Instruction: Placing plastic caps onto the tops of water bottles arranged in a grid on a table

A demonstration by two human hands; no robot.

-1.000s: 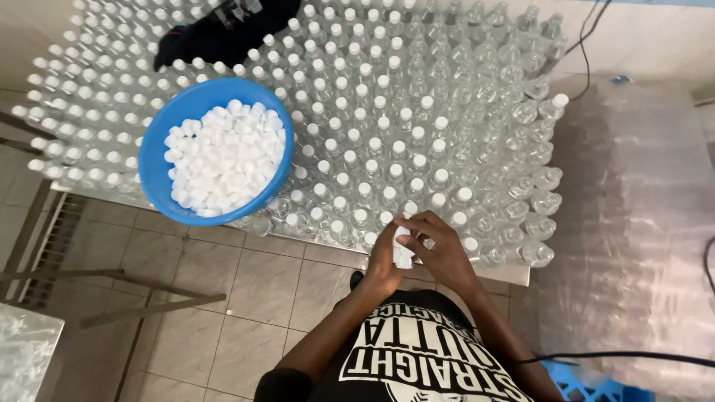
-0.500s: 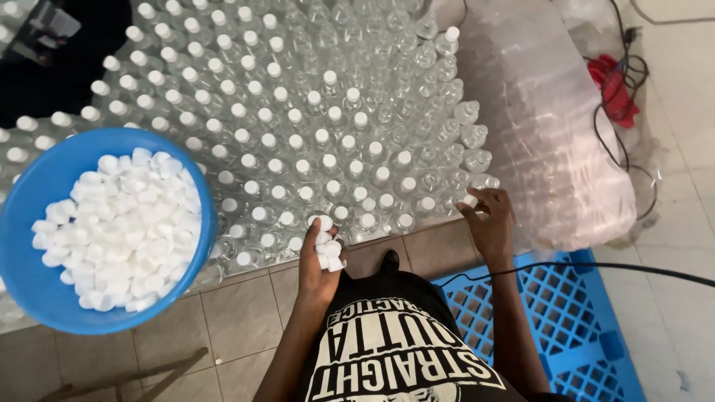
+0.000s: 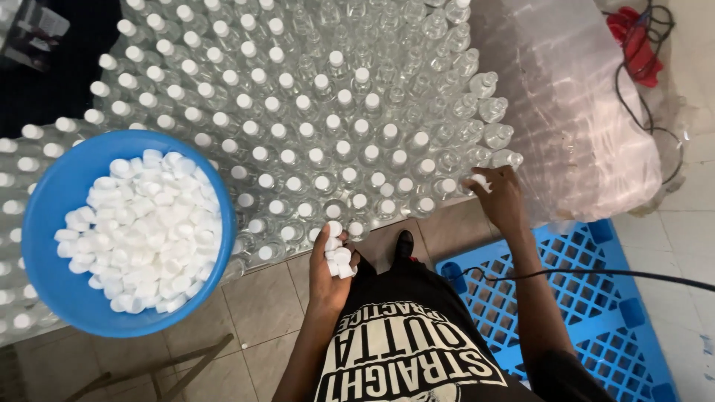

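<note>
A table is packed with several clear plastic bottles [image 3: 320, 119], many topped with white caps. My left hand [image 3: 331, 268] is at the table's near edge, closed around a handful of white caps [image 3: 337, 253]. My right hand [image 3: 497, 195] reaches to the bottles at the right end of the front row and pinches one white cap [image 3: 480, 181] over a bottle there. A blue bowl [image 3: 45, 246] full of white caps [image 3: 141, 227] rests on the bottles at the left.
A large clear plastic bag of bottles [image 3: 573, 112] lies right of the table. A blue plastic pallet [image 3: 596, 298] sits on the tiled floor below it. A black cable [image 3: 596, 272] crosses my right arm. Red item and cords [image 3: 633, 37] lie far right.
My hands, together a second ago, have parted. My right hand has moved right to the end bottles with a cap, while the left stays with its handful. The view has shifted right.
</note>
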